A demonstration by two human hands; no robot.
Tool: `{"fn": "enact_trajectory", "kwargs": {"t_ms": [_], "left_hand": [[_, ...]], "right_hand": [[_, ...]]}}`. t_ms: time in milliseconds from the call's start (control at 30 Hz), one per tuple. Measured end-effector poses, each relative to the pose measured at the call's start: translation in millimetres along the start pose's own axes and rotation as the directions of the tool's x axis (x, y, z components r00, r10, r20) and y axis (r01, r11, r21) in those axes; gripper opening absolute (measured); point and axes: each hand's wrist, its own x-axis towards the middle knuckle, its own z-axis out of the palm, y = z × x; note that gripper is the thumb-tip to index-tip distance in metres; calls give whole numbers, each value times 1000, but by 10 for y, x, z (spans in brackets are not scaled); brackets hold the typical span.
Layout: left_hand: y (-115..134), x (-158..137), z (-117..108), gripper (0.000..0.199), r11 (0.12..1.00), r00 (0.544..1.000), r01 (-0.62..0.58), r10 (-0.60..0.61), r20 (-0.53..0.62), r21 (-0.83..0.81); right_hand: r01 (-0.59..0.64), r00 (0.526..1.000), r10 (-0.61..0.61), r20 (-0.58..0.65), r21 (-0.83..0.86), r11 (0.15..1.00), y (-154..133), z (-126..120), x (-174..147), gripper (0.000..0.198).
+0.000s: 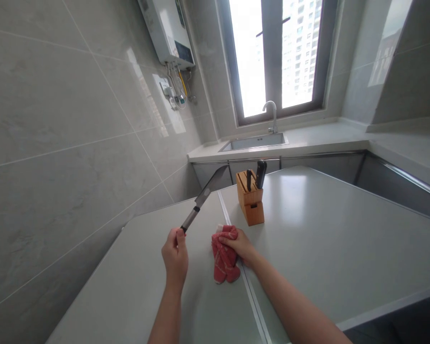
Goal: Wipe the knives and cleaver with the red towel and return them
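Head camera view: a left hand (175, 255), curled tightly around the handle's end, holds a kitchen knife (208, 190) above a pale table (308, 272), its long axis slanting forward and right, tip farthest out. A right hand (242, 247) grips a bunched red patterned cloth (225, 260), right of the knife and apart from its blade. Beyond, nearer the right hand, stands a wooden knife block (254, 213) bearing black-handled knives (261, 174).

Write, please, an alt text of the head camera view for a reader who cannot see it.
A person's left grip holds a knife tilted upward, while the right grip holds a bunched red cloth. A wooden knife block stands on a pale table, with a sink and window behind.
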Motion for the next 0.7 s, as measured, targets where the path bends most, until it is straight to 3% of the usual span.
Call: {"fn": "enact_trajectory", "kwargs": {"t_ms": [167,333,500,700], "left_hand": [[733,340,-215,32,970,980,-188,196,-37,155],[1261,355,-261,32,931,955,-293,298,11,216],[1484,271,-182,33,890,932,-361,351,85,278],[1594,261,-90,35,875,931,-363,325,167,320]], "right_hand": [[14,1000,-14,-3,22,1000,38,-38,12,45],[18,1000,-19,8,19,1000,86,-74,28,44],[28,1000,-28,1,21,999,117,-105,42,43],[42,999,-42,4,29,999,104,-115,26,43]]}}
